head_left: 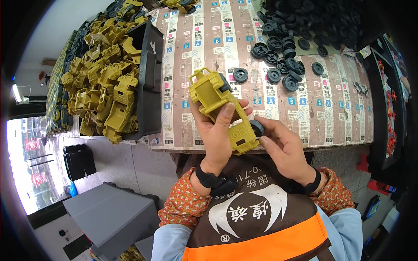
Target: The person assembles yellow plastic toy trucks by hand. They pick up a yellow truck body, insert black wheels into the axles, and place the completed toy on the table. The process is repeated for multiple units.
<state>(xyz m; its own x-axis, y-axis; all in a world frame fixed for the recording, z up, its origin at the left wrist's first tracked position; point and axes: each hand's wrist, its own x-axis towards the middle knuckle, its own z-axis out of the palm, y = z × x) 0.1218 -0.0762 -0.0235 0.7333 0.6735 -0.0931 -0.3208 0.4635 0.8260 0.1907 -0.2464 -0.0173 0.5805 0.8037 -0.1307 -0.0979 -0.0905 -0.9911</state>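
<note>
Above table (331, 117): left hand (216, 135) grips toy truck (222, 108).

One yellow toy truck body (222, 108) in hand; loose black wheels (278, 61) too many to count.

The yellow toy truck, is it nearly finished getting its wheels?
One black wheel already sits on the far end of the yellow toy truck, held by the left hand. The right hand is pressing another black wheel onto the near end. I cannot see the other side. Loose wheels wait on the table, and a bin holds more truck bodies.
</note>
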